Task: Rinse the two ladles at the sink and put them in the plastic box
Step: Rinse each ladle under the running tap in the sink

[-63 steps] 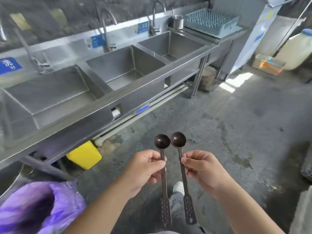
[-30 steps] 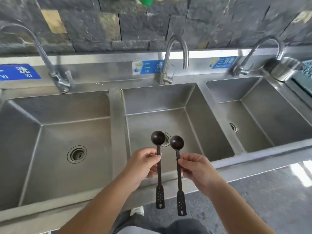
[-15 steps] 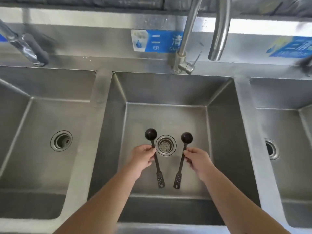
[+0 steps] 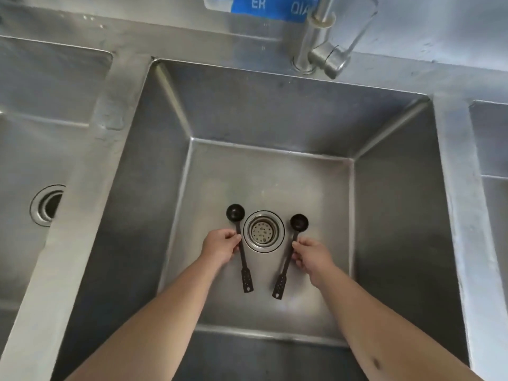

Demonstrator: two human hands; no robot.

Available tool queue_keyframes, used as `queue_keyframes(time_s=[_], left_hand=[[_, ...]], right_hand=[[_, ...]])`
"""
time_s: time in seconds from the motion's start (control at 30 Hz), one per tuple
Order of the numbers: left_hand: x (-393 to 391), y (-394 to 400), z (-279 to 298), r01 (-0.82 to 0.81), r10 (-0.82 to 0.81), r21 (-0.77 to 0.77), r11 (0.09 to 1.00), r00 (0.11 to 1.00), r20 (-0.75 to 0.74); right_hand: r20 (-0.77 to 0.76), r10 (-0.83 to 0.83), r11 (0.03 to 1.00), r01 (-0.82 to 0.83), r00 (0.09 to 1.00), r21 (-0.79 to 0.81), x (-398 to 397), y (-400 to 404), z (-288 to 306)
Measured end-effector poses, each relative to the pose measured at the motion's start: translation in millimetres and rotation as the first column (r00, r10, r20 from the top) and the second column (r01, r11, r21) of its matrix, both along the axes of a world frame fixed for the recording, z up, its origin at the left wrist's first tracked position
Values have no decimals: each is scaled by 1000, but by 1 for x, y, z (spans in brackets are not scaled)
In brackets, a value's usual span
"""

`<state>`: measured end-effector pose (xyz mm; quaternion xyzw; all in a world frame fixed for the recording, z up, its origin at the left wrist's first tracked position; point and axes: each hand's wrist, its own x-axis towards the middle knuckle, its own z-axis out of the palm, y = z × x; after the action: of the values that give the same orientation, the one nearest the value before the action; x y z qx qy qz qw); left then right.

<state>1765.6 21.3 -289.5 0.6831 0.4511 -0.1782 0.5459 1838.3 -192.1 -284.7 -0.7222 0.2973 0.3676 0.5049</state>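
Note:
Two small dark ladles with perforated handle ends are low inside the middle steel sink basin (image 4: 390,243), one on each side of the round drain strainer (image 4: 263,231). My left hand (image 4: 221,247) pinches the handle of the left ladle (image 4: 242,251), bowl pointing away from me. My right hand (image 4: 310,255) pinches the handle of the right ladle (image 4: 288,257), which tilts slightly. Whether the ladles touch the basin floor I cannot tell. The plastic box is out of view.
The faucet base and lever (image 4: 319,50) stand on the back ledge above the basin; no water runs. A blue label (image 4: 264,6) is on the backsplash. The left basin with its drain (image 4: 46,204) and the right basin's edge (image 4: 489,138) flank the middle one.
I turned from the floor to the sink and leaned over the middle basin. Both hands lowered the ladles into it and spread them apart to either side of the drain.

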Motion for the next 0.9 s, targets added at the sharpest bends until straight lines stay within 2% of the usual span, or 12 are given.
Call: queue_keyframes(time_s=[0.23,0.4,0.53,0.7,0.8,0.9], left_hand=[[1,0,-24,100,-98,85,991,995,-22],[-3,-1,-26,-1,8,137,991,999,-51],[-9,3,-16,46,-34,151,987,996,-82],[-7,11,48,98,-83,258,961,994,-69],[26,14,110,114,-142,250,962,985,97],[83,15,181,157,-229,264,952,936,268]], right_hand=[[-5,37,996,-37,999,-82,6,-2,-29],[41,81,985,-74,996,-157,9,-4,-35],[72,137,972,-120,988,-203,4,-10,-24],[141,180,955,-138,974,-263,11,-12,48],[268,228,950,-153,936,-272,46,6,118],[455,246,957,-139,856,-255,93,30,195]])
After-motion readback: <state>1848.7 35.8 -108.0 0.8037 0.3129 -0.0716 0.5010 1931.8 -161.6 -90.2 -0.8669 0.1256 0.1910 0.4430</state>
